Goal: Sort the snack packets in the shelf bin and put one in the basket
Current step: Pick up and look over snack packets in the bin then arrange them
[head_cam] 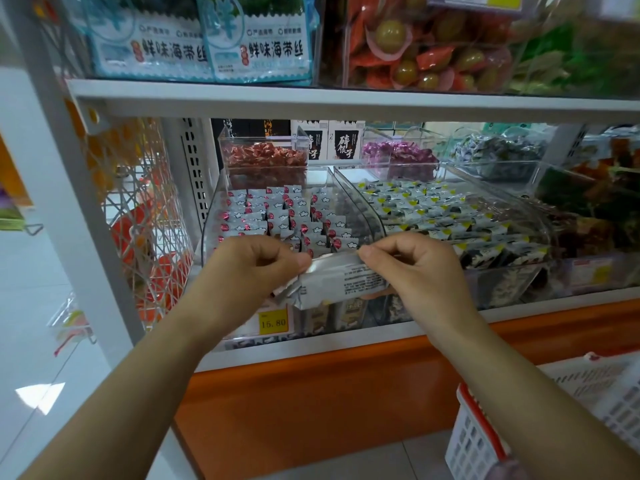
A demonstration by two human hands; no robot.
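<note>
Nearest, at lower R, a white basket [472, 441] w/ red handle is seen beside the R forearm, in front of the orange shelf base [329, 393]. Above it, one silver snack packet [339, 278] is held level in front of the clear shelf bin [207, 230], printed back toward the camera. Its L end is pinched by the left hand [249, 268], thumb & curled fingers closed on the crimped edge; its top R edge is pinched by the right hand [419, 268], other fingers curled. A yellow price tag [273, 322] is fixed to the bin front. Inside the bin, rows of silver packets [277, 213] w/ red dots are stood upright. Behind, a tub of red sweets [265, 157] is set; on the upper shelf, blue seaweed bags [256, 46] are stacked.
</note>
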